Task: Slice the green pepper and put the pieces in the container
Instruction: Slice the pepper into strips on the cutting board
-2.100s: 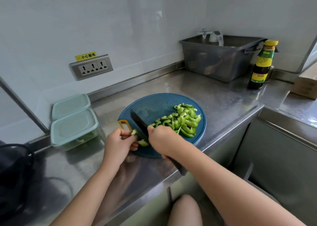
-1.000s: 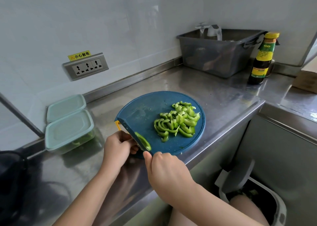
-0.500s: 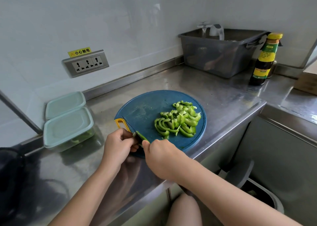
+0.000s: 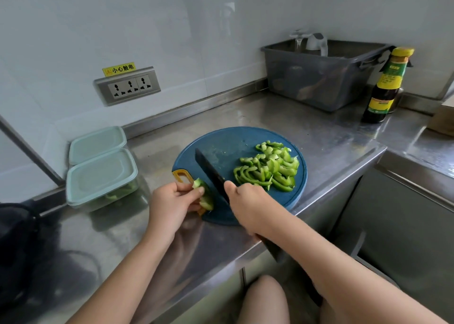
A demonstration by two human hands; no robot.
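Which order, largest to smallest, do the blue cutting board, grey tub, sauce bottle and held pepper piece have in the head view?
1. blue cutting board
2. grey tub (close to the board; it stands farther off, so unsure)
3. sauce bottle
4. pepper piece, in the left hand

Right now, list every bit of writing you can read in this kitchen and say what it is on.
"小心触电": yellow sticker just above the wall socket, beside a small warning symbol.
Sauce bottle: its green and yellow labels carry print, but it is too small and blurred to read.
No other writing is visible.
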